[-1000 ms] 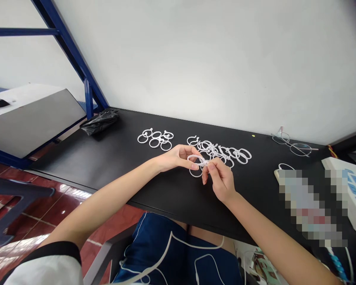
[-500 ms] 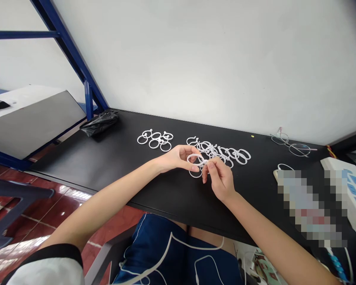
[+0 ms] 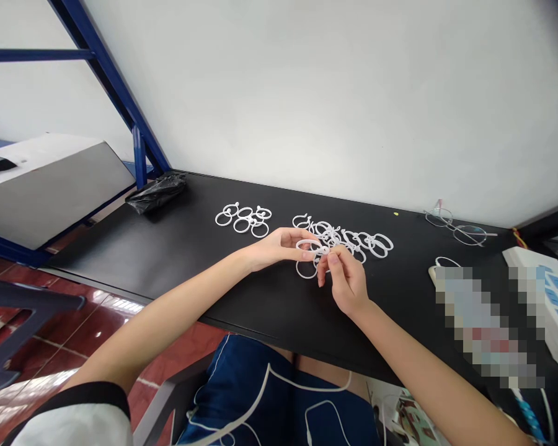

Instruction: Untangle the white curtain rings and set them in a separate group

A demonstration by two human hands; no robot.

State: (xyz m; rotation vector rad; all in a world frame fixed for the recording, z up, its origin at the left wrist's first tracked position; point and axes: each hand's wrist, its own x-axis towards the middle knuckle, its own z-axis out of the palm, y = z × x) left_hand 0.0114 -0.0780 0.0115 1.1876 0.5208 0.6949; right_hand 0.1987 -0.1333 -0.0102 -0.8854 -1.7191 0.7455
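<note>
My left hand (image 3: 279,246) pinches one side of a white plastic ring (image 3: 310,246) held just above the black table (image 3: 177,254). My right hand (image 3: 345,277) pinches the same ring's other end, where its small clasp sits. Another white ring (image 3: 305,271) lies flat on the table right under my hands. Behind my fingers is a loose heap of several white rings (image 3: 353,240). To the left of my left hand lies a smaller, neater cluster of white rings (image 3: 244,218).
A crumpled black bag (image 3: 157,190) rests at the table's far left corner by a blue metal frame (image 3: 121,93). Wire-rimmed glasses (image 3: 456,225) lie at the back right. A white box with blue print (image 3: 546,297) and a blurred patch sit at the right edge.
Both hands have kept hold of the ring and shifted it slightly up and right, toward the heap. The ring lying beneath them shows more.
</note>
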